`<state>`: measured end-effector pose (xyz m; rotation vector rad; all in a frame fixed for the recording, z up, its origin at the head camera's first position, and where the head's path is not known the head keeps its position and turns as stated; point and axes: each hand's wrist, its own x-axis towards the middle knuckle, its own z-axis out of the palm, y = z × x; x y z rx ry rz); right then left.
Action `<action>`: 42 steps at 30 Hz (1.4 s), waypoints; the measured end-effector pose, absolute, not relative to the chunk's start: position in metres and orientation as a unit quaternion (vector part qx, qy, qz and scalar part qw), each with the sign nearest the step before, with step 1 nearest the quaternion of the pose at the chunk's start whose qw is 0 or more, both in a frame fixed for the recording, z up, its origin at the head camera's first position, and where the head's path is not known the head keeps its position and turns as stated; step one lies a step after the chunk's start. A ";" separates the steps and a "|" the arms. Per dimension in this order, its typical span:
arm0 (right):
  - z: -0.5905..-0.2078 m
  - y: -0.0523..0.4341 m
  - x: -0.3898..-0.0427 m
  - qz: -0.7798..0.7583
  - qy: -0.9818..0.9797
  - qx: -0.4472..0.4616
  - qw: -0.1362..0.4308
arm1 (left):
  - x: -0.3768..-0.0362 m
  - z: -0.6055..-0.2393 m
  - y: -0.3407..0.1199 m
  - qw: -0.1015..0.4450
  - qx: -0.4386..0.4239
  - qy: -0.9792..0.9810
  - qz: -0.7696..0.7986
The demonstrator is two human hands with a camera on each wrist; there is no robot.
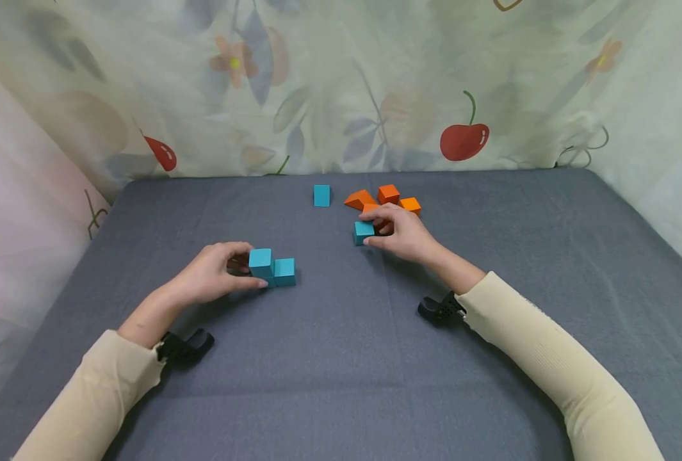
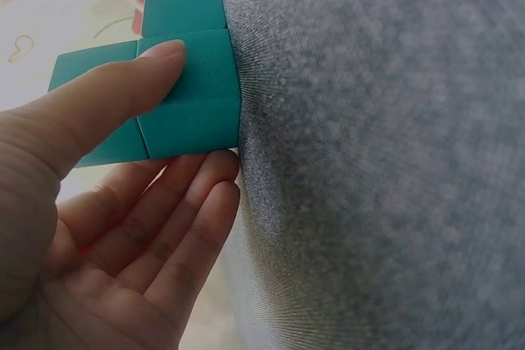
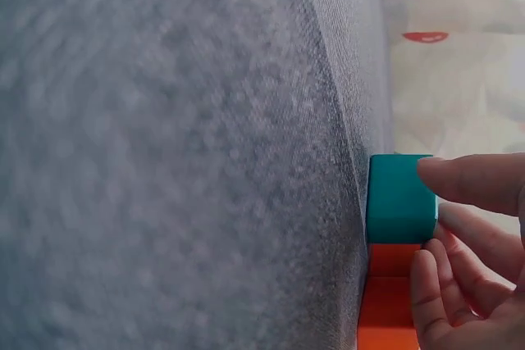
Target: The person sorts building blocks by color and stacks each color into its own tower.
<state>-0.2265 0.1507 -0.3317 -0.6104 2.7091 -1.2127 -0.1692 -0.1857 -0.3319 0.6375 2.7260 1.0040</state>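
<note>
Two hands rest on the grey table (image 1: 341,358), well apart. The left hand (image 1: 211,276) pinches a teal block stack (image 1: 271,267) between thumb and fingers, at its 3 o'clock. The right hand (image 1: 401,234) pinches a single teal block (image 1: 364,232) at its 9 o'clock, beside orange blocks (image 1: 383,197). A lone teal block (image 1: 321,195) stands at 12 o'clock.

Cream ribbed sleeves (image 1: 536,339) cover both arms, with black wrist mounts (image 1: 440,308) strapped on.
</note>
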 end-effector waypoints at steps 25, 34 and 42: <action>-0.333 0.140 -0.221 -0.442 0.869 -0.194 0.107 | -0.170 -0.332 -0.186 0.086 0.210 0.915 0.334; -0.330 0.123 -0.215 -0.457 0.857 -0.219 0.092 | -0.170 -0.332 -0.185 0.086 0.206 0.917 0.332; -0.323 0.102 -0.212 -0.472 0.837 -0.261 0.087 | -0.170 -0.332 -0.184 0.086 0.201 0.917 0.333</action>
